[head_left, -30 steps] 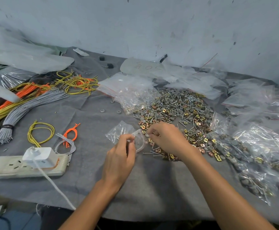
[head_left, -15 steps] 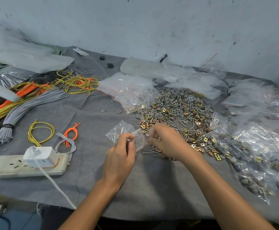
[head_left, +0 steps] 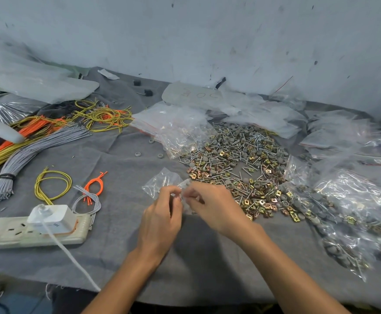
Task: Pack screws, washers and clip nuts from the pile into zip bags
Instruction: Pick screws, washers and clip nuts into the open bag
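Grey cloth point(head_left: 121, 252) lies under a scuffed pale wall point(head_left: 185, 37). Just left of the pile of silver screws, grey washers and gold clip nuts point(head_left: 237, 159), the left hand point(head_left: 162, 220) pinches a small clear zip bag point(head_left: 160, 180). The right hand point(head_left: 214, 207) bunches its fingers at the bag's mouth; I cannot tell on what. Full clear bags point(head_left: 355, 211) lie right of the pile.
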A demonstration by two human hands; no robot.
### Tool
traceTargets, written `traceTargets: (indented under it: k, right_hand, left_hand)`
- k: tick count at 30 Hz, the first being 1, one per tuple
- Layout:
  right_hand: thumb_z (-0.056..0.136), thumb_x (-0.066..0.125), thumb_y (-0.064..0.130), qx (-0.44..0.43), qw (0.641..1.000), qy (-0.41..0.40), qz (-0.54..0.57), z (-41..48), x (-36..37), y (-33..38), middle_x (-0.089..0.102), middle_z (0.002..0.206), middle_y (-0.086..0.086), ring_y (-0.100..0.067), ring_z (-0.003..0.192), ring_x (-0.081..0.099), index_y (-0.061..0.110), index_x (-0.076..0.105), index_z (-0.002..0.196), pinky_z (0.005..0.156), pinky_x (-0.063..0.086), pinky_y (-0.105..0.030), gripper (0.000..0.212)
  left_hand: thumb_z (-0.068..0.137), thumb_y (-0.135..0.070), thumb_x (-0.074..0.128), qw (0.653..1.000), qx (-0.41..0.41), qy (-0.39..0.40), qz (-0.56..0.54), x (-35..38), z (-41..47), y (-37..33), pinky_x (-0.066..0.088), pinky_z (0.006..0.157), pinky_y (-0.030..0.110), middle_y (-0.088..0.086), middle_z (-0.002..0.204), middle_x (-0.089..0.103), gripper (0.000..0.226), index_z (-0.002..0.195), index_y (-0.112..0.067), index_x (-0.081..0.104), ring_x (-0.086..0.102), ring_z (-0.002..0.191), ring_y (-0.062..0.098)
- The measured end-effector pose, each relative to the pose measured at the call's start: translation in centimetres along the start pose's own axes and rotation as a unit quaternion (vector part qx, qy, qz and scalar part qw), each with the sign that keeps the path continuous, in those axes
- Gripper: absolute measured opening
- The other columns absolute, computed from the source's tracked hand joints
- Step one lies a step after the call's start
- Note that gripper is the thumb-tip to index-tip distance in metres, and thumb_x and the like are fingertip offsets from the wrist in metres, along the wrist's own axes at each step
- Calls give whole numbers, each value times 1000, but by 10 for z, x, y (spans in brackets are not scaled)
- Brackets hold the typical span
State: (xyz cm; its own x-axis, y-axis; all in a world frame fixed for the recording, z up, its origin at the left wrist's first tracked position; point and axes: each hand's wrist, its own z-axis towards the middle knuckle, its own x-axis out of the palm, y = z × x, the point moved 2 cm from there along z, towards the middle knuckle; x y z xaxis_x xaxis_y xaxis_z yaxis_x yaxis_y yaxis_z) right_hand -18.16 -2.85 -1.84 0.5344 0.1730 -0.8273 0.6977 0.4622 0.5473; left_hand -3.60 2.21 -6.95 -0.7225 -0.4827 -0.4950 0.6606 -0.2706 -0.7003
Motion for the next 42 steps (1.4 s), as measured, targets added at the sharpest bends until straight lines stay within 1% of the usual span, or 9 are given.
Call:
traceTargets:
  k: [6, 13, 19, 24, 27, 30, 33, 36, 42]
  right_hand:
    - [97, 62, 24, 131, 988, -46, -62, 17, -59, -67, 65, 91, 20, -2, 81, 65, 33, 66, 99, 75, 59, -29, 10]
    - [101, 56, 17, 157, 960, 62, -222, 28, -74, -128, 73, 112, 4, -11, 84, 67, 23, 71, 119, 83, 59, -37, 24]
    - [97, 58, 12, 174, 958, 43, -224, 26, -75, -128, 69, 97, 5, -16, 90, 64, 24, 66, 94, 84, 58, -43, 14]
    - [98, 62, 24, 141, 986, -21, -83, 10, -76, -97, 62, 93, 16, -3, 85, 62, 31, 60, 95, 68, 50, -18, 8]
    - [95, 68, 33, 99, 994, -15, 51, -4, -59, -59, 67, 95, 17, 2, 86, 64, 37, 64, 101, 72, 54, -18, 8]
    - [92, 74, 22, 48, 991, -12, 123, -11, -33, -26, 68, 87, 13, 3, 80, 64, 29, 66, 95, 72, 51, -15, 11]
    - [91, 72, 15, 10, 994, -1, 112, -9, -9, -3, 66, 83, 14, 5, 74, 59, 21, 66, 94, 71, 46, -13, 9]
    - [89, 68, 18, -9, 998, -6, 56, -4, 4, 9, 69, 92, 8, -6, 76, 57, 20, 64, 96, 76, 48, -30, 9]
    - [94, 59, 22, -25, 998, 1, -57, 1, 9, 9, 72, 106, -1, -28, 101, 64, 23, 66, 107, 82, 51, -41, 14]
  left_hand:
    - [97, -14, 60, 1000, -9, 2, 8, 1, 1, 0, 31, 56, 25, -16, 80, 60, 24, 108, -32, 48, 58, 73, 17]
    - [96, -13, 62, 1000, -21, 1, 11, 1, 1, -1, 33, 55, 27, -20, 78, 56, 27, 107, -33, 49, 57, 68, 15]
    - [96, -14, 61, 1000, -21, 5, 12, 1, 1, 1, 31, 53, 22, -21, 76, 54, 26, 108, -33, 49, 49, 61, 6]
    - [98, -20, 57, 1000, -17, 2, 11, 2, 1, 2, 28, 54, 23, -22, 75, 53, 18, 109, -32, 50, 48, 61, 6]
    - [96, -27, 51, 1000, -9, -2, 9, 1, 1, 1, 26, 55, 22, -22, 75, 52, 13, 108, -32, 50, 51, 65, 11]
    - [95, -26, 52, 1000, -5, -6, 0, 1, 1, 1, 27, 57, 24, -19, 79, 57, 14, 109, -30, 51, 57, 74, 18]
    - [95, -24, 55, 1000, -6, -3, 0, 2, 0, 2, 37, 60, 32, -11, 88, 68, 18, 111, -32, 51, 62, 76, 21]
    - [94, -25, 54, 1000, -5, -1, -1, 2, -1, 3, 44, 58, 36, -10, 91, 69, 19, 111, -33, 50, 64, 79, 25]
    - [93, -28, 51, 1000, 3, -11, 4, 2, 0, 3, 37, 58, 31, -13, 91, 67, 17, 110, -33, 50, 60, 83, 21]
